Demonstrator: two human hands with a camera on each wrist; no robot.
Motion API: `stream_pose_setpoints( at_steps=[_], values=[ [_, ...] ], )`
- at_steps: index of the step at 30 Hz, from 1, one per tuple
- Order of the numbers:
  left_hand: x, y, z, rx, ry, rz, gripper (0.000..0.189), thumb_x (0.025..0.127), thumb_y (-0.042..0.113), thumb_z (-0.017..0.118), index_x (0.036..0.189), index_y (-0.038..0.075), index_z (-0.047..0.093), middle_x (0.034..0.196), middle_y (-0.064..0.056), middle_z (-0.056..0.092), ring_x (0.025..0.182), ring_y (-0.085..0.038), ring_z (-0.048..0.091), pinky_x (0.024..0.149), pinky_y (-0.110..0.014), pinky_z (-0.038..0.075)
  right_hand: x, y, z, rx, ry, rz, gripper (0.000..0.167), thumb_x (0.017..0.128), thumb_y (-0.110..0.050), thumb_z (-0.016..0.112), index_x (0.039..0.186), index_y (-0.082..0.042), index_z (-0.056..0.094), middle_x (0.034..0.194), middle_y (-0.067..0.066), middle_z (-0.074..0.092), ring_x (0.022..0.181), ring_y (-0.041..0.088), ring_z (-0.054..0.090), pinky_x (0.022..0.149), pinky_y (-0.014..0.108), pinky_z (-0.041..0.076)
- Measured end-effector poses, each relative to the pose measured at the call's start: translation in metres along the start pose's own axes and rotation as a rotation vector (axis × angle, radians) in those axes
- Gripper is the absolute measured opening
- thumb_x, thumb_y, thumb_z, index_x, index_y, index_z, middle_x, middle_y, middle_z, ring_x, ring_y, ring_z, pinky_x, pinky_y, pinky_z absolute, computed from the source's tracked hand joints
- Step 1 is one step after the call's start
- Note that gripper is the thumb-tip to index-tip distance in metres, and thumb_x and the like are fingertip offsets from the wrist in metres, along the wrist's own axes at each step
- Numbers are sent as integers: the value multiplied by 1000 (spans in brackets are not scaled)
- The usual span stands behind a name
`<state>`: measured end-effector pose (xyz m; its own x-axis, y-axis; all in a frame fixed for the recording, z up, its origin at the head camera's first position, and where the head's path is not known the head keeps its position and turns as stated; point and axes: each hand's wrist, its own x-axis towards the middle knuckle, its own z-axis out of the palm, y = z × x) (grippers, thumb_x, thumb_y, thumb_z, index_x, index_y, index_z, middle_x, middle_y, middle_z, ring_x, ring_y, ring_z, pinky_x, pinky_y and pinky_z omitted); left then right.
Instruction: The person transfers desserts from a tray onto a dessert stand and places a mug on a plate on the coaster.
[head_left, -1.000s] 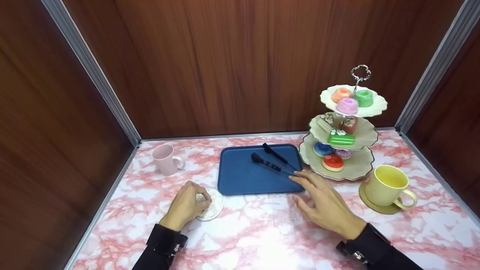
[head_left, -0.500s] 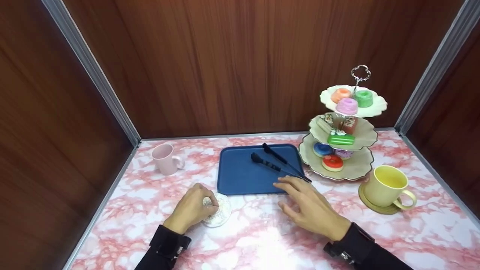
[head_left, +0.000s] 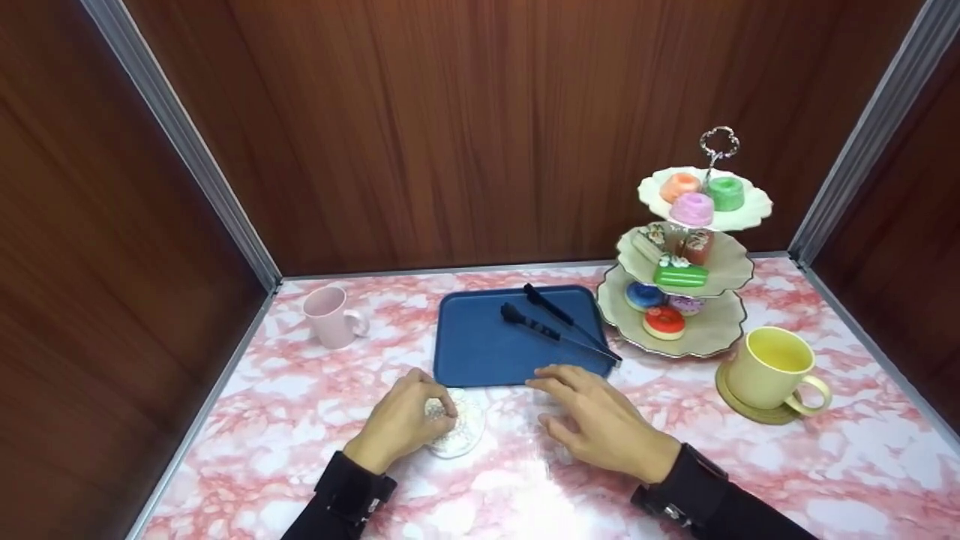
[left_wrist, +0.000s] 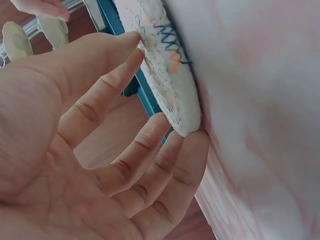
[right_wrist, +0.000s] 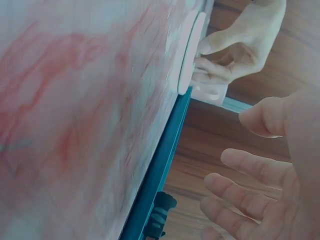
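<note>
A round white coaster [head_left: 466, 429] with coloured specks lies on the table in front of the tray. My left hand [head_left: 405, 421] holds its left part. In the left wrist view the thumb and forefinger tips meet at its upper face, while other fingertips touch its edge; blue and orange stitching [left_wrist: 172, 45] shows there. My right hand [head_left: 604, 424] hovers to the right of the coaster, fingers apart and loosely bent, with nothing in it. Just beyond its fingertips is the blue tray [head_left: 472, 349], bearing black-tipped tongs [head_left: 551, 307] whose joined end reaches over the right rim.
A pink mug [head_left: 328, 319] stands at the back left. On the right rises a three-tier stand [head_left: 712, 330] with toy cakes and doughnuts, and a yellow mug [head_left: 769, 371] sits on its own round coaster [head_left: 750, 409]. Wooden panels [head_left: 450, 135] enclose the back and sides.
The coaster has shifted right and slightly nearer along with my left hand. My right hand has drawn left and nearer, away from the tongs' joined end, uncovering it.
</note>
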<state>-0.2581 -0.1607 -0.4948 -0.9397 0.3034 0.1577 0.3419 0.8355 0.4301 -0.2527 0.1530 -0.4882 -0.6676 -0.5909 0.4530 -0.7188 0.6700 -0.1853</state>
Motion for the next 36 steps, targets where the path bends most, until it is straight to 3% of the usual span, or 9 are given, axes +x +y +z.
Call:
stream_pose_setpoints(
  at_steps=[8,18,28,36],
  values=[
    [2,15,9,8,1,33,12,71,32,74,80,37,68,100,8,49,92,-12,48,70,-30,46,4,-8,7,14,-30,-38,50,82,-35,61,130,-31,48,131,-6,50,121,13,46,95,40,45],
    [6,32,19,31,-3,47,18,71,36,74,88,38,68,104,9,48,95,-14,47,66,-30,46,8,-21,17,36,-141,-58,41,84,-31,59,124,-26,56,128,-5,51,115,8,48,92,33,48],
    [10,50,28,51,-34,64,25,72,40,73,97,37,68,112,5,49,99,-17,46,70,-29,47,3,-24,23,72,-177,-65,28,88,-34,55,114,-24,62,122,-5,54,111,8,53,82,33,53],
    [9,59,34,68,-38,96,27,73,38,72,100,38,67,113,4,48,96,-16,44,66,-26,45,0,-17,21,89,-166,-58,19,88,-33,58,104,-25,64,111,-11,53,97,2,54,73,28,54]
  ],
)
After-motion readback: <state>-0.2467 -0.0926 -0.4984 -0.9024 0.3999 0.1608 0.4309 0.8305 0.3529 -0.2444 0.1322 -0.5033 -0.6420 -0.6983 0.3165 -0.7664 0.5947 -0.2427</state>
